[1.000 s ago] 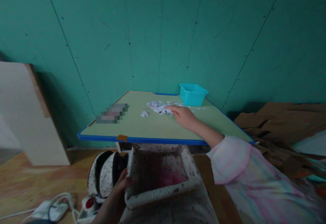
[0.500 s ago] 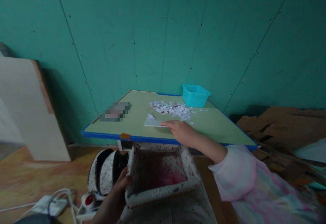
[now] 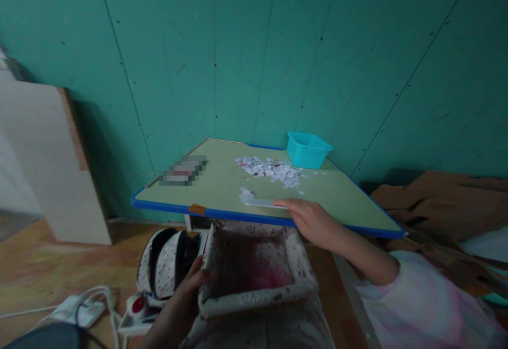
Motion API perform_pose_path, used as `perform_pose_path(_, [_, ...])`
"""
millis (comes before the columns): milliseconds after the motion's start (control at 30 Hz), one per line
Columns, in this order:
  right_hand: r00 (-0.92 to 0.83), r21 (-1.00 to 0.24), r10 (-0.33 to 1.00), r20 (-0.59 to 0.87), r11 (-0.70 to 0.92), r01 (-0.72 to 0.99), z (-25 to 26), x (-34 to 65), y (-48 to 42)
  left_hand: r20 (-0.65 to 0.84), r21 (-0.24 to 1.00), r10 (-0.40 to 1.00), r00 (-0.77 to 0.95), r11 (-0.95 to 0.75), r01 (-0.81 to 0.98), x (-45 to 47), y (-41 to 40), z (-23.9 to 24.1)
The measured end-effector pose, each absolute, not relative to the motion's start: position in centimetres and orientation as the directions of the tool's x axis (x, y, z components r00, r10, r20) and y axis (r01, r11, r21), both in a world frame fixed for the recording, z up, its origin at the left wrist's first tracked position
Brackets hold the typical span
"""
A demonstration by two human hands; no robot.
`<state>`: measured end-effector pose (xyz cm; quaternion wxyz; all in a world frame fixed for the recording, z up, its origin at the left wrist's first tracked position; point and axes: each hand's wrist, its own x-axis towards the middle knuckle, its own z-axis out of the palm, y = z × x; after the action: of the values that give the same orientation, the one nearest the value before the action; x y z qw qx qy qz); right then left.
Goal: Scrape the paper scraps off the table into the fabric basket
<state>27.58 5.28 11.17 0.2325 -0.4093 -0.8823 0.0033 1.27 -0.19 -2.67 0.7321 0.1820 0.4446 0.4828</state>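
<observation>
My right hand (image 3: 307, 217) is closed on the right end of a thin white board (image 3: 262, 202), tilted low over the table near its front edge. A few paper scraps (image 3: 246, 193) are bunched at the board's left end. Farther back lies a loose pile of small white paper pieces (image 3: 273, 169), some with red marks. My left hand (image 3: 194, 283) grips the left side of a speckled cloth-covered bin (image 3: 257, 299), whose open top sits below the table's front edge. Pink stains show inside it.
The pale green table (image 3: 337, 195) has a blue taped edge. A turquoise plastic basket (image 3: 307, 150) stands at the back right, a pixelated flat object (image 3: 183, 170) at the left. Lower left are a speckled bag (image 3: 164, 264) and cables (image 3: 95, 296); cardboard (image 3: 444, 201) lies at right.
My right hand has moved right and toward me with the white board, now tilted more edge-on. Some scraps came along. The left hand keeps its grip on the bin, and the view has shifted slightly.
</observation>
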Motion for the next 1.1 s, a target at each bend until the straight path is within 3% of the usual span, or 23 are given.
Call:
perform_pose_path(333, [-0.557,-0.152,0.722,0.409,0.656,0.739,11.4,26.0,5.4,-0.477,0.658,0.861,0.176,0.483,-0.578,1.3,-0.4,-2.1])
perform_pose_path(700, [-0.528,-0.235,0.735,0.425,0.653,0.72,11.1,25.4,5.5,-0.434,0.716,0.885,0.169,0.452,-0.531,1.8,-0.6,-1.4])
perform_pose_path(933, [-0.435,-0.325,0.761,0.481,0.615,0.718,11.6,25.1,5.9,-0.427,0.683,0.877,0.223,0.474,-0.556,1.3,-0.5,-2.0])
perform_pose_path(1100, [-0.281,-0.287,0.765,0.579,0.514,0.808,12.5,27.0,7.3,-0.441,0.68,0.873,0.207,0.476,-0.558,1.2,-0.4,-2.5])
